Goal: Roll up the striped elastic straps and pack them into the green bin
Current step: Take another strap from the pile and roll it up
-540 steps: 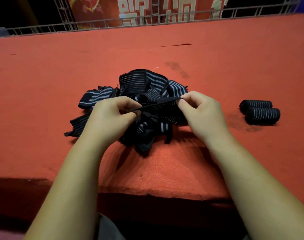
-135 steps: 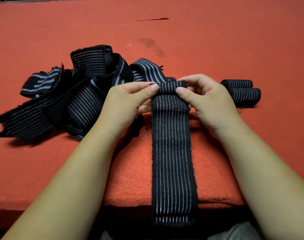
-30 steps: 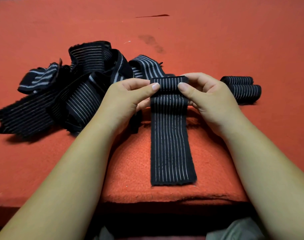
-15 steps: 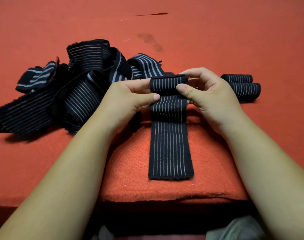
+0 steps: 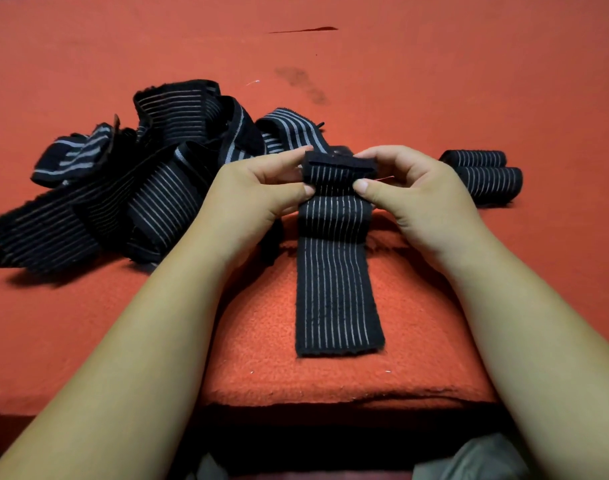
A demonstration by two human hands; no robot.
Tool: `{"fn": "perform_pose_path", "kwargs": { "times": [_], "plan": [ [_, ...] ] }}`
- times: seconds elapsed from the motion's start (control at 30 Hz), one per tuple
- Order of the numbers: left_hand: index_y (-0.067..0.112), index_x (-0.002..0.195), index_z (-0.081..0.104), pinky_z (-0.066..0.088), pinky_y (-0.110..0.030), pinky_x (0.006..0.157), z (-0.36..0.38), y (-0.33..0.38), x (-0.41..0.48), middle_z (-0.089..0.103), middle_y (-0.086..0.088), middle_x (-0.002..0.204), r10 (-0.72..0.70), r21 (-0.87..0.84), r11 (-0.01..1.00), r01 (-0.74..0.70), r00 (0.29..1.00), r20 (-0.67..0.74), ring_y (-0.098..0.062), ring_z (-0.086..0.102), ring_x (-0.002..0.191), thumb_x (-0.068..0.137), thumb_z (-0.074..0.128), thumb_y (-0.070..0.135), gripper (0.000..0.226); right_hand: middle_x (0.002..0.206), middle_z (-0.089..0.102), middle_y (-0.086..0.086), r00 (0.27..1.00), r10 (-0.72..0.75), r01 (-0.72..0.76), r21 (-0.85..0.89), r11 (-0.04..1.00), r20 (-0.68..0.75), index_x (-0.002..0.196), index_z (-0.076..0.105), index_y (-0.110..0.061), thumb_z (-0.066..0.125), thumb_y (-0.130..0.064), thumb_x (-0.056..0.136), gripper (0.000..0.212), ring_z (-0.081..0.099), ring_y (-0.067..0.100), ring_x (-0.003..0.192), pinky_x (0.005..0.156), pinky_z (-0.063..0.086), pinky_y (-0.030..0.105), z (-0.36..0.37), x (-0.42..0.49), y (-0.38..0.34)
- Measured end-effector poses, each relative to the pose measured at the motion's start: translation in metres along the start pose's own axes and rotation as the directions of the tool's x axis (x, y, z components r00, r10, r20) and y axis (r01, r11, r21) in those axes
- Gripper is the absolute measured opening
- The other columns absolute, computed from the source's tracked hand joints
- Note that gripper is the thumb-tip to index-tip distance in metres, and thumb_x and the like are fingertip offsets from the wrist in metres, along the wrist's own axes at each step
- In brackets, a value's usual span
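A black strap with thin white stripes [image 5: 337, 289] lies lengthwise in front of me on the red felt surface [image 5: 434, 81]. Its far end is wound into a small roll. My left hand [image 5: 258, 192] pinches the roll's left side and my right hand [image 5: 410, 188] pinches its right side, thumbs on the near face. The flat tail reaches toward me and ends short of the table edge. A loose heap of unrolled straps [image 5: 140, 188] lies to the left. Two finished rolls [image 5: 483, 174] lie side by side at the right. No green bin is in view.
The red felt surface has a dark smudge [image 5: 303, 84] and a dark slit [image 5: 306, 29] further back. Its front edge [image 5: 330, 400] drops off near me, and grey cloth shows below it at the bottom right.
The roll at the strap's far end has grown thicker, and the flat tail has shortened, drawn away from the table edge toward my hands. Both hands stay on the roll.
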State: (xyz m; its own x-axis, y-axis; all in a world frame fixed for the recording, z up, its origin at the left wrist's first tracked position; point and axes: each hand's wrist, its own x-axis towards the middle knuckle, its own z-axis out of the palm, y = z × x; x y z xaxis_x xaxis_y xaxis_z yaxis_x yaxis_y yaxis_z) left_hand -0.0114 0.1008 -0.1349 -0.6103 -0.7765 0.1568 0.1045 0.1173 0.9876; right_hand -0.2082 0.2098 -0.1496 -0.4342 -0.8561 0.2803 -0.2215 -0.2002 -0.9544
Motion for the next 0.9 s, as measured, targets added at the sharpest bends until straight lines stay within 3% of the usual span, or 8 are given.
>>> {"fn": "perform_pose_path", "kwargs": {
  "times": [0.17, 0.33, 0.47, 0.6, 0.7, 0.77, 0.9],
  "plan": [
    [0.024, 0.136, 0.075, 0.062, -0.04, 0.102, -0.0014, -0.0023, 0.0014, 0.079, -0.013, 0.122, -0.063, -0.002, 0.998, 0.063, 0.998, -0.006, -0.022, 0.076, 0.117, 0.095, 0.073, -0.004, 0.05, 0.099, 0.074, -0.01, 1.0, -0.011, 0.011, -0.059, 0.998, -0.003, 0.117, 0.074, -0.017, 0.075, 0.004, 0.092, 0.033, 0.064, 0.004, 0.067, 0.061, 0.054, 0.021, 0.002, -0.002, -0.0019],
    [0.022, 0.128, 0.078, 0.061, -0.032, 0.091, 0.0013, -0.0017, 0.0014, 0.081, -0.01, 0.112, -0.046, -0.014, 0.999, 0.047, 0.998, 0.032, -0.021, 0.079, 0.107, 0.095, 0.072, -0.005, 0.042, 0.11, 0.073, -0.007, 1.0, 0.024, -0.024, -0.029, 0.999, -0.002, 0.116, 0.072, -0.022, 0.072, 0.005, 0.093, 0.036, 0.064, 0.008, 0.064, 0.05, 0.05, 0.022, 0.0019, -0.0043, -0.005],
    [0.018, 0.127, 0.078, 0.061, -0.036, 0.095, -0.0011, -0.0019, 0.0017, 0.081, -0.012, 0.114, -0.012, -0.018, 1.0, 0.012, 0.999, 0.032, -0.025, 0.078, 0.109, 0.094, 0.069, -0.01, 0.044, 0.109, 0.074, 0.002, 0.999, 0.036, -0.038, 0.044, 0.998, 0.037, 0.123, 0.073, -0.019, 0.073, -0.007, 0.097, 0.029, 0.067, 0.015, 0.084, 0.073, 0.059, 0.033, 0.0033, -0.002, -0.003],
    [0.013, 0.131, 0.075, 0.062, -0.035, 0.094, -0.0005, 0.0004, -0.0002, 0.081, -0.013, 0.116, -0.008, -0.062, 0.998, 0.01, 1.0, 0.023, -0.027, 0.078, 0.111, 0.094, 0.068, -0.013, 0.046, 0.09, 0.074, -0.003, 0.996, 0.089, -0.091, 0.096, 0.991, 0.023, 0.123, 0.075, -0.01, 0.07, -0.019, 0.104, 0.022, 0.064, 0.009, 0.074, 0.069, 0.056, 0.025, 0.0041, -0.0001, -0.001],
    [0.014, 0.132, 0.075, 0.061, -0.035, 0.096, -0.0006, -0.0002, 0.0008, 0.078, -0.017, 0.122, -0.023, -0.085, 0.996, 0.025, 0.999, 0.026, -0.028, 0.076, 0.117, 0.095, 0.07, -0.009, 0.044, 0.094, 0.077, -0.005, 0.997, 0.073, -0.074, 0.111, 0.991, 0.018, 0.121, 0.076, -0.009, 0.07, -0.018, 0.103, 0.02, 0.069, 0.008, 0.078, 0.073, 0.059, 0.025, 0.0034, -0.0004, -0.0004],
    [0.011, 0.131, 0.075, 0.061, -0.037, 0.1, -0.0006, -0.0007, 0.0016, 0.075, -0.02, 0.128, -0.042, -0.097, 0.994, 0.046, 0.998, 0.041, -0.03, 0.073, 0.123, 0.096, 0.073, -0.002, 0.037, 0.107, 0.08, 0.003, 0.998, 0.059, -0.061, 0.125, 0.99, 0.015, 0.121, 0.076, -0.011, 0.071, -0.013, 0.102, 0.019, 0.073, 0.015, 0.092, 0.083, 0.063, 0.035, 0.0032, -0.0003, -0.0008],
    [0.004, 0.123, 0.076, 0.061, -0.032, 0.093, 0.0013, -0.0001, -0.0011, 0.08, -0.013, 0.119, -0.049, -0.11, 0.992, 0.055, 0.997, 0.053, -0.026, 0.078, 0.113, 0.1, 0.071, 0.007, 0.023, 0.125, 0.074, 0.019, 0.998, 0.03, -0.036, 0.115, 0.993, 0.059, 0.125, 0.074, -0.013, 0.072, -0.006, 0.099, 0.027, 0.071, 0.03, 0.106, 0.104, 0.057, 0.059, 0.0029, -0.0015, 0.0003]
  ]
}}
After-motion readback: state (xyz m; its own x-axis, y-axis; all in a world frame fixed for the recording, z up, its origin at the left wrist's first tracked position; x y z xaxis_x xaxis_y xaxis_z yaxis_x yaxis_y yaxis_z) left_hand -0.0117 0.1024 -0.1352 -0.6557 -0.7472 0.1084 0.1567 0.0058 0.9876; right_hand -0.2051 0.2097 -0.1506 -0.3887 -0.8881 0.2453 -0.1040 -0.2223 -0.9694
